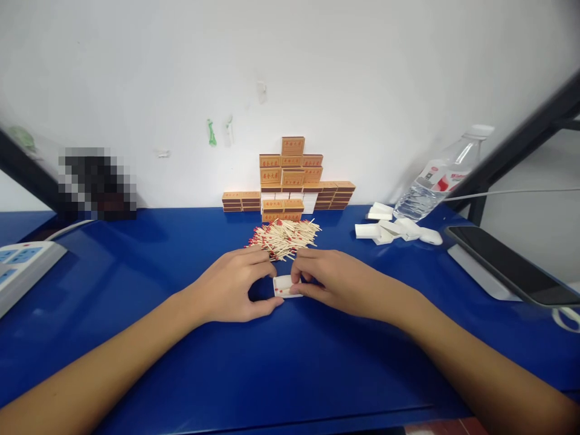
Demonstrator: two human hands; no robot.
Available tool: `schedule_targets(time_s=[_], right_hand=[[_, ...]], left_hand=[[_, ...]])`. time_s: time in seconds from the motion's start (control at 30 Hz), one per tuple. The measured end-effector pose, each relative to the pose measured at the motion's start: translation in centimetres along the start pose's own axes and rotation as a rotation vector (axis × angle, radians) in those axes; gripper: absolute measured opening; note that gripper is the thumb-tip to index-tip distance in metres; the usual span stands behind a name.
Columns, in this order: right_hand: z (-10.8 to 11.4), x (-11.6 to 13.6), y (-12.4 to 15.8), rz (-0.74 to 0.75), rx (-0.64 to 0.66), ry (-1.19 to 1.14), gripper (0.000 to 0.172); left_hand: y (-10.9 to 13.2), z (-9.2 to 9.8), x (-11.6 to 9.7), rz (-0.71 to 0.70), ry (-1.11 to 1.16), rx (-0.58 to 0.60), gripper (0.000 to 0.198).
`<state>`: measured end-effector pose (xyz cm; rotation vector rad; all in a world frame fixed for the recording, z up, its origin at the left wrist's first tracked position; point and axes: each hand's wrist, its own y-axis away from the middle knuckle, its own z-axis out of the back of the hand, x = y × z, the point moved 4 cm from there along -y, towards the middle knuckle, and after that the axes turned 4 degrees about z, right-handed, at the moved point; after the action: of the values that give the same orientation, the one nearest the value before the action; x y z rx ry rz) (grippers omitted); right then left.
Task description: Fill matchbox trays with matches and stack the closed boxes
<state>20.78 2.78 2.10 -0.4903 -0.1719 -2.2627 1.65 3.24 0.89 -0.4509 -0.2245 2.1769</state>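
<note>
A small white matchbox tray rests on the blue table with a few red-tipped matches lying in it. My left hand grips the tray's left end, thumb at the near side and fingers at the far side. At the right end my right hand reaches into the tray, its thumb and fingers pinched on a match; its fingertips partly hide what they hold. Just beyond the hands lies a loose pile of matches, many heads pointing left.
Orange matchboxes stand stacked against the wall behind the pile. White empty trays lie at the right, near a tilted water bottle and a phone on a stand. A power strip sits at the left edge.
</note>
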Motion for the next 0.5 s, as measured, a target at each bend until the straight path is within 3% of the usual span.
schedule_targets(time_s=[0.37, 0.5], right_hand=[[-0.1, 0.0, -0.3, -0.02, -0.04, -0.133, 0.015], [0.7, -2.4, -0.5, -0.058, -0.25, -0.002, 0.011]], left_hand=[[-0.1, 0.1, -0.1, -0.016, -0.028, -0.003, 0.026], [0.0, 0.1, 0.0, -0.017, -0.024, -0.008, 0.027]])
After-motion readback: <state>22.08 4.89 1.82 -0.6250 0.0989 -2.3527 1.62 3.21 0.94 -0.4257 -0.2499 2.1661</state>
